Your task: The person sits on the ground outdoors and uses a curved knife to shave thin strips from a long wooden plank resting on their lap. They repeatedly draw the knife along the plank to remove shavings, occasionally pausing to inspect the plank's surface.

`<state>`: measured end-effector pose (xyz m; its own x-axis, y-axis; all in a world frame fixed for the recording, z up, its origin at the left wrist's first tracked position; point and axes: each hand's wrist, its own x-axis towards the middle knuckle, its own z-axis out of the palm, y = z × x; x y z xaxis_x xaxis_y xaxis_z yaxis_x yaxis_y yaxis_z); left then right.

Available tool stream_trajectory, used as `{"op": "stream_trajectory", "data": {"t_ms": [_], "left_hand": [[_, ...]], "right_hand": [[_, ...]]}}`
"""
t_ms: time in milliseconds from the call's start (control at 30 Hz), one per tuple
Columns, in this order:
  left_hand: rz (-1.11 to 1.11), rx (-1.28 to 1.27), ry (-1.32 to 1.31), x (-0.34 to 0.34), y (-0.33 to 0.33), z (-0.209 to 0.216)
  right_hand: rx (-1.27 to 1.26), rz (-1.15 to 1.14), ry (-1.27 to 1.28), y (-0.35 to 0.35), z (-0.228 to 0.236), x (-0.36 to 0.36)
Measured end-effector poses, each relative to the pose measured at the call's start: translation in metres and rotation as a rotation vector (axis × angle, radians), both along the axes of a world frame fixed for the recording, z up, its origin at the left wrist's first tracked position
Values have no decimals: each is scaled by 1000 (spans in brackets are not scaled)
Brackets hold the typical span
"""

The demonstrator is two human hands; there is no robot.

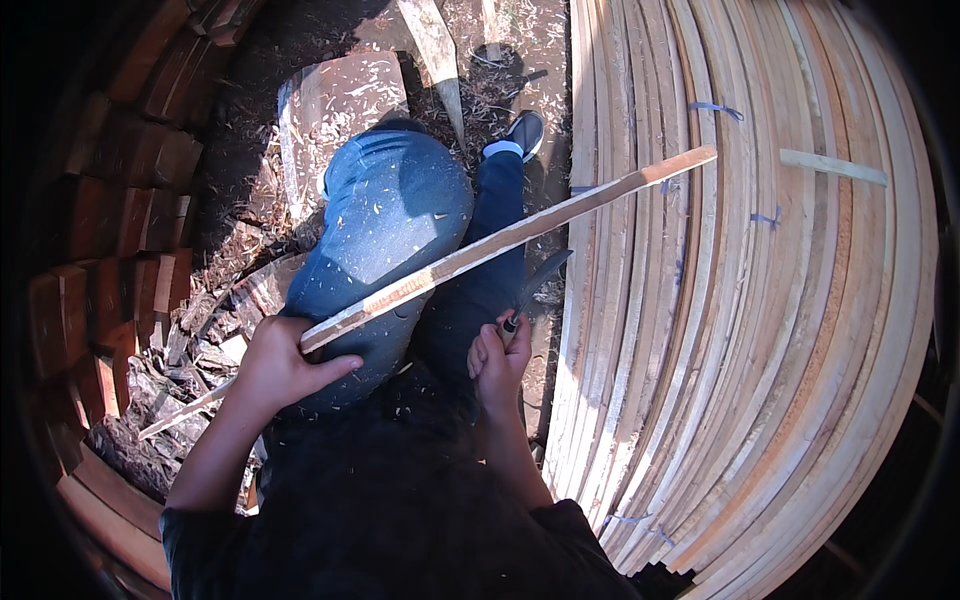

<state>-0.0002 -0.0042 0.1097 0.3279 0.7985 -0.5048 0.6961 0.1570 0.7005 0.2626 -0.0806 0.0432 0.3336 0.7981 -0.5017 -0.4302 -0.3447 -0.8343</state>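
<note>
A long, thin wooden strip (480, 252) slants across my thighs, its far tip over the stacked slats on the right. My left hand (285, 362) is closed round the strip near its lower end, thumb stretched along my leg; a thinner tail end shows beyond my wrist. My right hand (497, 368) is wrapped round the handle of a curved knife (543, 278). The dark blade points up and to the right, just below the strip and apart from it.
Long pale slats (740, 300) lie stacked on the right, some with blue ties. Shorter wood blocks (130, 215) are piled at the left. Bark scraps (150, 415) and shavings litter the ground. A thick wood slab (345, 95) lies beyond my bent knee.
</note>
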Motion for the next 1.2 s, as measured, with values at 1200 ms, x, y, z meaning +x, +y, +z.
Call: {"op": "stream_trajectory", "data": {"t_ms": [1200], "left_hand": [[33,-114,18,-13,7,4]], "right_hand": [[227,616,-365,56,93,89]]}}
